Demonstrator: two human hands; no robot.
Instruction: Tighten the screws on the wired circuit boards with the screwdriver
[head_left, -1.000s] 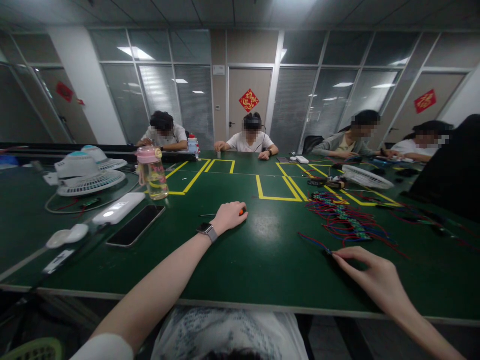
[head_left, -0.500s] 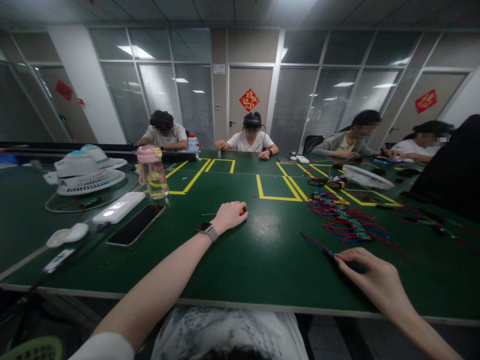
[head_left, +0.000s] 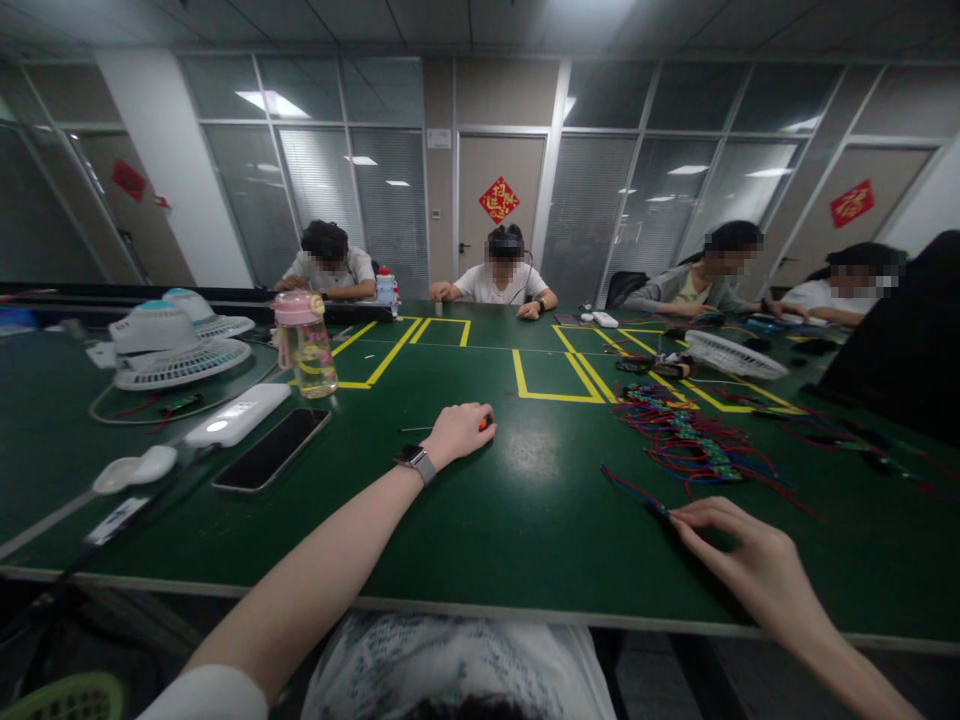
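My left hand [head_left: 463,431] lies curled over a small screwdriver [head_left: 485,424] on the green table [head_left: 525,500]; its orange handle peeks out at the right and the thin shaft sticks out to the left. A watch sits on that wrist. My right hand [head_left: 739,555] rests near the table's front right, fingertips pinched on the end of a red and blue wire piece [head_left: 634,491]. Beyond it lies a heap of coloured wires [head_left: 690,440].
On the left stand a pink-lidded bottle [head_left: 304,345], a black phone [head_left: 272,450], a white power bank [head_left: 236,416] and two white fans [head_left: 176,345]. Another fan [head_left: 731,355] lies at the right. Several people sit along the far and right sides. Yellow tape marks boxes mid-table.
My right hand slid slightly down and toward me, drawing the wire end with it. My left hand has stayed over the screwdriver.
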